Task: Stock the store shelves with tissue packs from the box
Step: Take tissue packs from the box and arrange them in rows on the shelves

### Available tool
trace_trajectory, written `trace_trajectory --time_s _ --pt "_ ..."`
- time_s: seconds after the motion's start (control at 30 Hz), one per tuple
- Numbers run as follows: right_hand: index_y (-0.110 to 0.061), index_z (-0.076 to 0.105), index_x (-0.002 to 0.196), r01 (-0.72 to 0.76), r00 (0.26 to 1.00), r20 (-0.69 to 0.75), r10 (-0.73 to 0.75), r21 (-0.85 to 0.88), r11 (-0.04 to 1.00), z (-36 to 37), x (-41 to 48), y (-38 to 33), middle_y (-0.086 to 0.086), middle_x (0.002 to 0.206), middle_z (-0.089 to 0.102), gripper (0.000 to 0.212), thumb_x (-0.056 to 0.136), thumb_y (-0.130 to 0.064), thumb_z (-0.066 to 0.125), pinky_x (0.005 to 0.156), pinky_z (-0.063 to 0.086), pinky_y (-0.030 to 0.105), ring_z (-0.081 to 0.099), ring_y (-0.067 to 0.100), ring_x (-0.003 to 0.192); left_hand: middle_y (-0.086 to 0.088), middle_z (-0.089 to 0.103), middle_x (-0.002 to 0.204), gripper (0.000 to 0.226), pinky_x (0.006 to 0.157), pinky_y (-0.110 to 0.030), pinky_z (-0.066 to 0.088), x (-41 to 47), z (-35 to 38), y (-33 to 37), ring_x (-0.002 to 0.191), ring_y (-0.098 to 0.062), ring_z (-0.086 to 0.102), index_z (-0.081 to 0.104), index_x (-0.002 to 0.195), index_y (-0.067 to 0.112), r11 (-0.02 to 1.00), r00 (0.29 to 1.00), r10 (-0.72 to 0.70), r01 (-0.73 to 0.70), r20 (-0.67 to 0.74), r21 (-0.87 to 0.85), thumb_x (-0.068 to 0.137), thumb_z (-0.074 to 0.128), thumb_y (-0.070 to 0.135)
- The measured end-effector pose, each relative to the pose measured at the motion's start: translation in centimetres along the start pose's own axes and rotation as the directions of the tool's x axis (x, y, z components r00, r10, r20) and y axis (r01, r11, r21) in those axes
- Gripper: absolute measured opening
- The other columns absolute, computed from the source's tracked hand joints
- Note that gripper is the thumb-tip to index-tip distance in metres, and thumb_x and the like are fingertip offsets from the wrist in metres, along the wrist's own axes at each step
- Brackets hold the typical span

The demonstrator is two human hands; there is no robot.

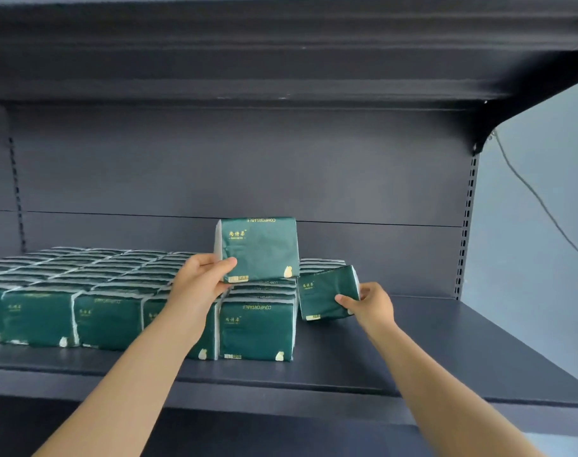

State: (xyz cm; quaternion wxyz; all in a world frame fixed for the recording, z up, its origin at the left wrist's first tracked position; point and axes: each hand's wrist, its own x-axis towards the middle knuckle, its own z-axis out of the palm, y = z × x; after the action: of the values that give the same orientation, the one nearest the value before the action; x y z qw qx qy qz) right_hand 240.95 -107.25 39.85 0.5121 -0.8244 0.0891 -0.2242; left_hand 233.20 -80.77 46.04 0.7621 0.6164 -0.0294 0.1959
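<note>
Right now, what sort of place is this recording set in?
Probably a retail store aisle: a dark grey metal display shelf hung on slotted metal uprights, partly stocked with rows of identical dark green plastic-wrapped tissue packs faced forward along it.

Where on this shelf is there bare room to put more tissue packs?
Free: the right part of the shelf, between the tilted pack in the right hand and the slotted upright; also a narrow strip along the front edge. Crowded: the left side, filled with rows of packs, where the left hand holds an upper pack.
</note>
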Motion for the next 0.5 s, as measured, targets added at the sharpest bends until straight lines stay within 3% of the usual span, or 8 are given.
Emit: trace_trajectory --time_s 0.13,0.27,0.4,0.5 --pt "-0.013 0.047 0.093 0.049 0.999 0.032 -0.043 -0.219 0.975 0.9 0.7 1.0 0.005 0.086 0.067 0.036 0.079 -0.033 0.074 0.060 0.041 0.030 0.059 0.019 0.081 0.000 0.055 0.085 0.019 0.095 -0.034 0.048 0.2 0.1 -0.4 0.076 -0.011 0.056 0.056 0.102 0.009 1.000 1.000 -0.013 0.013 -0.004 -0.014 0.087 0.066 0.015" --pt "-0.010 0.047 0.102 0.081 0.995 0.079 -0.054 -0.388 0.918 1.5 1.2 1.6 0.007 0.095 0.064 0.041 0.082 -0.039 0.069 0.068 0.047 0.032 0.063 0.026 0.089 -0.001 0.059 0.094 0.018 0.095 -0.033 0.048 0.0 -0.2 -0.5 0.088 -0.013 0.059 0.057 0.100 0.010 1.000 1.000 -0.005 0.005 -0.011 -0.009 0.086 0.068 0.016" --pt "-0.009 0.046 0.103 0.088 0.994 0.099 -0.049 -0.433 0.897 2.0 1.3 1.4 0.008 0.097 0.065 0.043 0.084 -0.041 0.066 0.067 0.046 0.033 0.061 0.027 0.091 -0.006 0.063 0.107 0.020 0.092 -0.032 0.049 -0.4 -0.3 -0.4 0.100 -0.018 0.062 0.058 0.102 0.010 1.000 1.000 -0.010 0.010 -0.013 -0.012 0.086 0.068 0.017" --pt "-0.008 0.047 0.106 0.073 0.993 0.110 -0.029 -0.416 0.907 1.8 1.3 1.3 0.008 0.100 0.063 0.043 0.084 -0.039 0.067 0.066 0.043 0.031 0.060 0.027 0.094 -0.006 0.063 0.105 0.019 0.093 -0.032 0.048 -0.9 -0.1 -0.3 0.098 -0.016 0.062 0.058 0.100 0.009 1.000 1.000 -0.020 0.020 -0.018 -0.015 0.086 0.068 0.018"
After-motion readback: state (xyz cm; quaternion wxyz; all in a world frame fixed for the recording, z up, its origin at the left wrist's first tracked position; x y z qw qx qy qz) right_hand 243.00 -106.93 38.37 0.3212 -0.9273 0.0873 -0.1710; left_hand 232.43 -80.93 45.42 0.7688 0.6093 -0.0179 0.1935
